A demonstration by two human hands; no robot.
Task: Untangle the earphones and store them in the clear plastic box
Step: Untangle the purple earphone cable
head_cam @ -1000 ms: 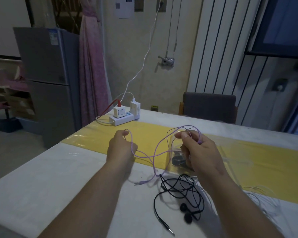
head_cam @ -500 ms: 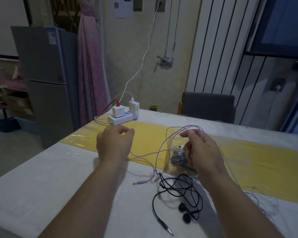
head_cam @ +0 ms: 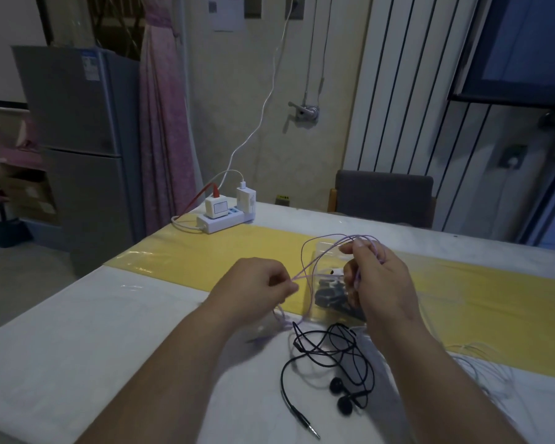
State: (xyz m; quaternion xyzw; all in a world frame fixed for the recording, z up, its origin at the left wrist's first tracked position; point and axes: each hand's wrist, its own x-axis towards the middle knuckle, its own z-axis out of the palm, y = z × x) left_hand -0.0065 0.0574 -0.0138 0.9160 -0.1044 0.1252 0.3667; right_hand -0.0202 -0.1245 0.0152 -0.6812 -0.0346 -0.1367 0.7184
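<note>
Thin purple earphones [head_cam: 314, 254] hang in loops between my two hands above the table. My right hand [head_cam: 377, 280] holds a bunch of the purple loops up at its fingertips. My left hand [head_cam: 253, 288] pinches a strand of the same cable lower down, to the left. The loose purple end trails blurred onto the table under my left wrist. Behind my right hand lies the clear plastic box [head_cam: 327, 283] with dark earphones inside. Black earphones [head_cam: 337, 363] lie tangled on the table in front, their jack pointing toward me.
A white power strip [head_cam: 220, 221] with chargers and cables sits at the far left of the table [head_cam: 77, 347], on the yellow runner [head_cam: 494, 302]. Pale thin cables [head_cam: 484, 363] lie at the right. A grey chair [head_cam: 383, 197] stands beyond the far edge.
My left hand slid from the left back toward the right hand along the purple cable. The right hand lifted the loops slightly. The purple jack end dragged across the table.
</note>
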